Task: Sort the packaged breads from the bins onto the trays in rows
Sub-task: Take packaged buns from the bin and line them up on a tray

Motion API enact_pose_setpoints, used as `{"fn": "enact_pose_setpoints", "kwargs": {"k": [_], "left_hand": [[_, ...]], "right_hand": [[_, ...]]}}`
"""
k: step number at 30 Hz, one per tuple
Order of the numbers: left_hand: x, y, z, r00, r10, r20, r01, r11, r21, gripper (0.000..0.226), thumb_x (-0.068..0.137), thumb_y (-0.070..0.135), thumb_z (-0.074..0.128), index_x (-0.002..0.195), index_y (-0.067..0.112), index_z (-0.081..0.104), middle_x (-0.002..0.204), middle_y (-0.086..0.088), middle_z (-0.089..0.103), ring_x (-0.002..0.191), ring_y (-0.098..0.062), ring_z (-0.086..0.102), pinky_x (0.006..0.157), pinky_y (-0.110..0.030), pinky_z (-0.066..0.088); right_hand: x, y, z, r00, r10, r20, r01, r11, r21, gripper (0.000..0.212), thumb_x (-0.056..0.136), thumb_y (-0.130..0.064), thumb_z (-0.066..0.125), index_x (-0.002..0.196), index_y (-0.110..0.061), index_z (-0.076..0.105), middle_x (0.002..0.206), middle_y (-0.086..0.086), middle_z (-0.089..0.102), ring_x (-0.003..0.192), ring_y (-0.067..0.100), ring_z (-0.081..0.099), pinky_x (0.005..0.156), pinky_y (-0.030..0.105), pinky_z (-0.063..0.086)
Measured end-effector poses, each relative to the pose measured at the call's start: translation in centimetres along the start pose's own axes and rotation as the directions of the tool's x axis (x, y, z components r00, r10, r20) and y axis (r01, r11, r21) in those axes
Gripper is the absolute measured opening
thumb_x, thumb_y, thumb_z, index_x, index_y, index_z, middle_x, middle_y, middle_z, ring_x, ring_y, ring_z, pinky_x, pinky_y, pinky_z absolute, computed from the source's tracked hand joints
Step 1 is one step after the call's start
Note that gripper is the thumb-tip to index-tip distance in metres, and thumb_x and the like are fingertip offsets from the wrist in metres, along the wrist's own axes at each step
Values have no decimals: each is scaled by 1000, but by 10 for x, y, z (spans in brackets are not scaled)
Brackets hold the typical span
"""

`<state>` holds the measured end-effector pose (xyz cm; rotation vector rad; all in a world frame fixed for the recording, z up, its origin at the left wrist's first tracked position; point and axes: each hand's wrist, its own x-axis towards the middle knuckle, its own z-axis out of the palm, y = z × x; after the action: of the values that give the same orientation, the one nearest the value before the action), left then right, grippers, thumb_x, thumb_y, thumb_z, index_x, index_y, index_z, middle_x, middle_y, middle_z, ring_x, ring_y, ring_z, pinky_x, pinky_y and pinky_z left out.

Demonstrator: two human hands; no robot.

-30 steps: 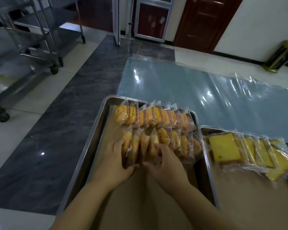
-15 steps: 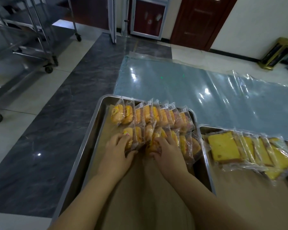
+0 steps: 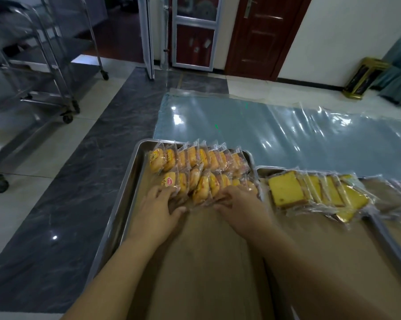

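Note:
A steel tray (image 3: 125, 195) lined with brown paper holds two rows of round yellow packaged breads. The far row (image 3: 195, 158) leans along the tray's back edge. The near row (image 3: 201, 184) stands just in front of it. My left hand (image 3: 159, 204) presses flat against the left end of the near row. My right hand (image 3: 237, 200) presses against the row's right part, fingers over the wrappers. To the right, a second tray (image 3: 393, 248) carries a row of square yellow cake slices (image 3: 310, 189) in clear wrappers.
A blue sheet under clear plastic (image 3: 264, 135) covers the floor beyond the trays. Steel wheeled racks (image 3: 45, 72) stand at the left. A dark door (image 3: 264, 35) and a glass-panelled door (image 3: 195, 31) are at the back. No bins are in view.
Both hands slid forward, pushing the near row of round breads up against the far row. The view tilted up, showing more of the room.

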<state>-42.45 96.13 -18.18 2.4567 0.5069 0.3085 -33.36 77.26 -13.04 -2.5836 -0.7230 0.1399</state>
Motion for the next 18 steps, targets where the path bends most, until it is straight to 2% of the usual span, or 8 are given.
{"fn": "enact_pose_setpoints", "kwargs": {"k": [4,7,10,12,13,16,18], "left_hand": [[-20,36,-14,996,87,4,-87,996,15,47,81,48,62,124,34,48,125,8,45,111,-14,47,88,-32,46],[-33,74,-22,983,184,-23,-183,982,35,42,81,46,63,118,28,55,117,7,51,104,-14,50,79,-28,43],[-50,117,-23,957,289,-23,-288,957,25,35,81,42,65,112,25,59,112,5,55,103,-16,51,81,-32,45],[-62,145,-22,941,338,-12,-338,940,43,30,83,43,63,108,28,59,108,9,54,99,-12,51,75,-29,45],[-69,159,-20,935,356,-6,-355,934,49,29,83,44,62,107,29,59,106,11,54,96,-10,52,73,-27,45],[-88,201,-8,923,384,14,-384,922,57,31,82,47,62,107,30,57,104,11,54,92,-11,53,75,-36,50],[-102,230,4,916,400,24,-401,914,63,33,81,48,63,108,31,57,103,13,54,92,-10,53,75,-33,50]], "right_hand": [[-32,14,-35,1000,4,-20,-6,991,-131,22,84,-43,57,99,-26,57,95,-5,57,83,12,54,67,29,49],[-59,31,-67,999,15,-42,-22,988,-152,19,84,-44,59,93,-27,57,87,-7,57,73,9,51,54,21,37],[-87,52,-102,994,80,-69,-90,982,-165,27,83,-48,61,99,-27,58,90,-6,60,78,14,53,58,26,38],[-106,69,-125,991,115,-70,-126,975,-181,31,82,-50,60,103,-27,59,96,-5,62,85,16,56,65,28,43],[-115,79,-136,989,130,-69,-141,973,-181,30,81,-49,60,103,-28,59,97,-5,63,87,17,56,68,30,45],[-147,112,-169,983,174,-60,-182,966,-184,25,81,-47,60,97,-28,56,99,-1,64,87,19,56,70,31,47],[-170,138,-191,979,198,-55,-205,953,-224,29,81,-48,60,101,-27,56,102,-1,63,90,19,56,70,30,45]]}}
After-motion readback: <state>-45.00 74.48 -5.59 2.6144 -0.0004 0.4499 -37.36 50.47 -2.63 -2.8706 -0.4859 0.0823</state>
